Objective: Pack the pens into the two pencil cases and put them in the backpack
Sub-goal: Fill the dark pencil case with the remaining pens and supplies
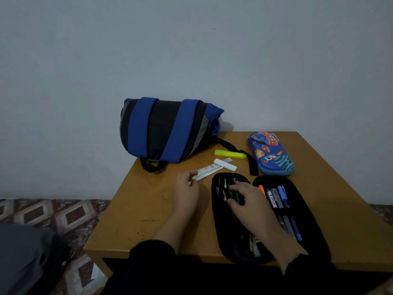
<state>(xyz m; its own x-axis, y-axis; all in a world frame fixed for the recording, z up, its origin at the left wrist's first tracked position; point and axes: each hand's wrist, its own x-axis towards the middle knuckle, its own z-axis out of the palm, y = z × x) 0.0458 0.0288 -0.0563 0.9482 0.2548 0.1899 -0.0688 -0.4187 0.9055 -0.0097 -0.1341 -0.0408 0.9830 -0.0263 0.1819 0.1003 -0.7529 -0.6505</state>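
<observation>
A black pencil case (310, 220) lies open flat on the wooden table (136, 220), with several pens (278, 196) in its right half. My right hand (248, 201) rests with spread fingers on the pens in its left half. My left hand (187, 188) pinches the near end of a pale ruler (207, 172). A white eraser-like bar (225, 165) lies across the ruler's far end. A yellow highlighter (230, 154) lies behind it. A blue space-print pencil case (271, 153) sits zipped at the back right. The blue and black backpack (168, 129) stands against the wall.
A black backpack strap (253, 165) trails between the highlighter and the blue case. The table's left edge drops to a patterned floor (53, 216). A dark object (25, 258) sits at the lower left.
</observation>
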